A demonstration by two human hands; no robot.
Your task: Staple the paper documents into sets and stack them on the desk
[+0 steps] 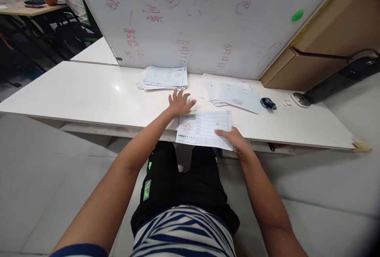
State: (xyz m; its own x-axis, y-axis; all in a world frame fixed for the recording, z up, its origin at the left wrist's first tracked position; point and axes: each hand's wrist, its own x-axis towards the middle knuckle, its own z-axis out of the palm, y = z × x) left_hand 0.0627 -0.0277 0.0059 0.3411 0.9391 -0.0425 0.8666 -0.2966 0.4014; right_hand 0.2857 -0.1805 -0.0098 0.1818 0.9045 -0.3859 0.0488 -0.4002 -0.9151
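White paper, thin and smooth, makes up the printed sheet [202, 124], which lies at the desk's front edge with its lower part jutting past it. Bold black letters at its lower left seem to spell PONY; smaller characters follow, too tiny to read. Ruled rows form a table, with a round red stamp at the left and a red mark in the upper right corner. The right hand [236, 140] grasps the sheet's right edge, thumb on top. The left hand [179, 103] is spread and grips nothing, close to a small beige piece [191, 113] by the sheet's top edge; whether they touch, I cannot tell.

Beyond lie a squared paper stack [163, 77] and a fanned paper pile [240, 97], both red-stamped. Right of the pile sit a dark blue watch-like object [268, 103] and a rounded mouse [301, 99] on the glossy white desk [89, 87]. Behind, a whiteboard [166, 39] carries sideways red handwriting, including 6月11日 and 6月12日, beside brown cardboard boxes [305, 69].
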